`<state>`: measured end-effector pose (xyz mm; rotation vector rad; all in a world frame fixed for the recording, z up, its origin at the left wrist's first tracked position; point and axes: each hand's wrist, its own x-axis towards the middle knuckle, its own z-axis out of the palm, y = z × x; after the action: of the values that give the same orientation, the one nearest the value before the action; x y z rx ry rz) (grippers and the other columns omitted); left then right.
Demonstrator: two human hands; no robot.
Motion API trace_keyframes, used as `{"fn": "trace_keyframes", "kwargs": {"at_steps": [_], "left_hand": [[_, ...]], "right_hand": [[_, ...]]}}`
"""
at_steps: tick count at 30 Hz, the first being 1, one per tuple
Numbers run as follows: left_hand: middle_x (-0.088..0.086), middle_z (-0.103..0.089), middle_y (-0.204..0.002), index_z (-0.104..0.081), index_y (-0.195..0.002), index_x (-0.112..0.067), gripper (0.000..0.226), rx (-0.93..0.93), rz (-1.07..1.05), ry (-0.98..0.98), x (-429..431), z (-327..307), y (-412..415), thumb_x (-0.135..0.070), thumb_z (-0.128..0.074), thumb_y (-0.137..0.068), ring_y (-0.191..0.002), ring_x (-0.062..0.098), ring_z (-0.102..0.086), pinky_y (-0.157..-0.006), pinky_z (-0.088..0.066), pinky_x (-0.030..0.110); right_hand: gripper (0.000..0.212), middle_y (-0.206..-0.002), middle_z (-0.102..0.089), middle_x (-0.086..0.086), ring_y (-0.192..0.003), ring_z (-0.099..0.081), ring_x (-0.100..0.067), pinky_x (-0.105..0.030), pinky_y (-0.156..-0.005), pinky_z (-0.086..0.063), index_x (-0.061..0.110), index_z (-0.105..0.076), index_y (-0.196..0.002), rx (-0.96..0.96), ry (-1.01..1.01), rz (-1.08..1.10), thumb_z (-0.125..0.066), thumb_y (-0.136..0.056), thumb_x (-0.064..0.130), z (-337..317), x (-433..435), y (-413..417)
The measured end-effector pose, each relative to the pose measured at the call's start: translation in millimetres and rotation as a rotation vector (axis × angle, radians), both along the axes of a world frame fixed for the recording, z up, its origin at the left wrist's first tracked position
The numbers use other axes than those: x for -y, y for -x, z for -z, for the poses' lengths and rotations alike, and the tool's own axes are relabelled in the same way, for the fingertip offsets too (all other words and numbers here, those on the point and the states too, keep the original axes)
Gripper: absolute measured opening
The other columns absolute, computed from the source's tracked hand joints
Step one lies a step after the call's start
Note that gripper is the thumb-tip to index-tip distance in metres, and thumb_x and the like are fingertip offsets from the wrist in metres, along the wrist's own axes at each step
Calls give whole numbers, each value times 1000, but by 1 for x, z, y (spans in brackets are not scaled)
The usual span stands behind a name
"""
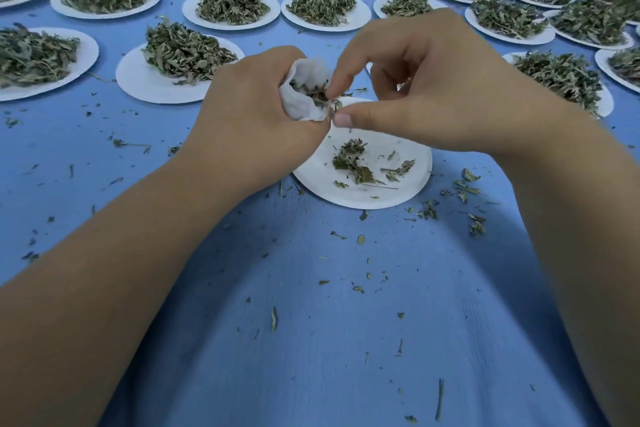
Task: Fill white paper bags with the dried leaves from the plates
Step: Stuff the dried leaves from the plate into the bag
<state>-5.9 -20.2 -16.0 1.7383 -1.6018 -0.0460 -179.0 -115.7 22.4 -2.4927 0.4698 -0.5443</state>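
Hands meet over the near middle of the blue surface [311,322]. The left hand [249,114] is clenched round a small white paper bag [304,107], holding it above the far left edge of a white paper plate [346,199], with the bag's mouth turned to the right. The right hand [433,87] comes in from the right with its fingers curled. Its forefinger and thumb pinch dried leaves [317,94] at the bag's mouth, the forefinger tip inside the opening and the thumb just below the bag's rim. The plate under the hands carries only a few leaf scraps [349,159], and the left wrist covers its near left edge.

Full plates stand all around on the far side. The nearest one on the left [145,83] bears a heap of leaves [183,52] and reaches just behind the left hand's knuckles. On the right another heaped plate [606,104] is partly hidden by the right hand. Beyond these, rows of heaped plates [325,21] run left to right to the far edge, set close to each other, some overlapping at the right. Loose crumbs [464,191] lie scattered on the surface, thickest just right of the near plate, thinner toward the near edge and the left. Both bare forearms cross the near part of the surface.
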Motion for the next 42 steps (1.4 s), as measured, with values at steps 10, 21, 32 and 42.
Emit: {"fn": "trace_keyframes", "kwargs": {"at_steps": [10, 21, 32, 42], "left_hand": [[-6, -39, -60, -40, -70, -26, 24, -26, 11, -29, -2, 5, 3, -30, -60, -81, -60, 11, -40, -56, -27, 22], [-9, -56, -71, -53, -90, -34, 20, 63, 19, 6, -1, 11, -2, -35, -69, -79, -69, 13, -53, -62, -40, 24], [-1, -61, -80, -58, -104, -21, 30, 62, -21, 58, 3, 13, -2, -34, -66, -79, -76, 26, -57, -72, -48, 43], [-34, -49, -65, -37, -78, -39, 30, -166, -22, 118, -3, 3, -2, -30, -66, -77, -60, -11, -46, -57, -32, 2]], "right_hand": [[3, -58, -57, 36, -43, -34, -12, -10, -50, -30, 15, -74, -91, 101, -52, -22, -74, -92, 12, 4, -9, -10], [23, -76, -69, 3, -63, -59, -13, -19, -57, -38, 8, -69, -94, 251, -341, -66, -56, -80, -6, -1, -13, -18], [40, -82, -53, -7, -80, -52, -20, -29, -67, -42, 15, -47, -79, 507, -548, 56, -36, -60, -19, 12, -28, -42], [30, -82, -57, -16, -70, -63, -10, -34, -71, -59, 8, -47, -79, 461, -112, 218, -75, -77, -3, 13, -28, -36]]}}
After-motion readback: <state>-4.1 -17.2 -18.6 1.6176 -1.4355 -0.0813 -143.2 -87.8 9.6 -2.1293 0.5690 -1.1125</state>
